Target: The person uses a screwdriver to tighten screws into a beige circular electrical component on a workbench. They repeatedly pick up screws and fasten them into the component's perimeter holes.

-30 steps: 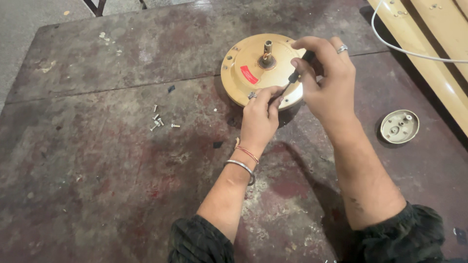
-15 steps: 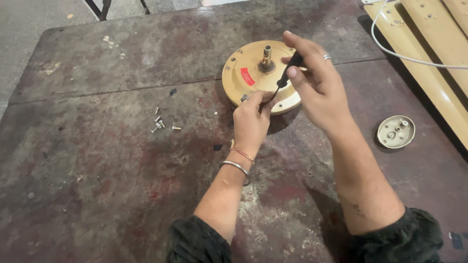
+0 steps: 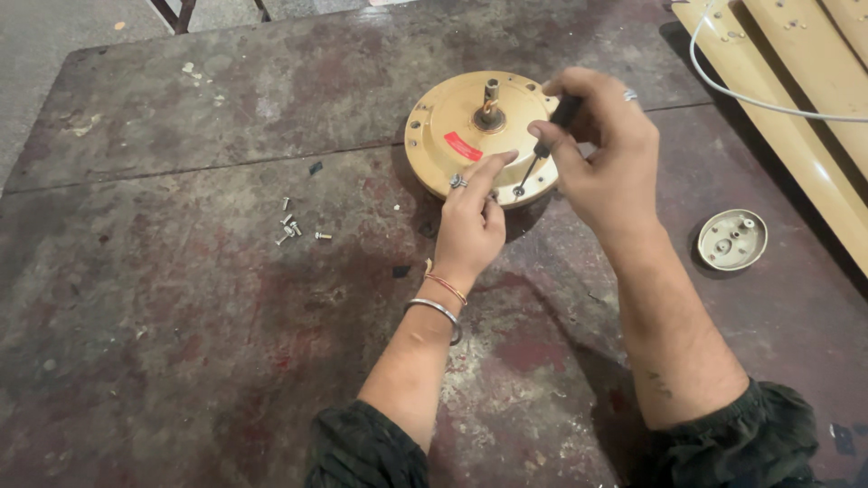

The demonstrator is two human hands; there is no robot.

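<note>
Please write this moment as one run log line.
right hand: holds screwdriver | left hand: on motor rim | screws: loose on table

Loose screws (image 3: 294,226) left of motor housing (image 3: 452,126)

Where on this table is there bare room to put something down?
The near left table, below the loose screws, is bare, and so is the far left corner. It is crowded around the round motor housing, where the left hand and right hand with the screwdriver work.
</note>
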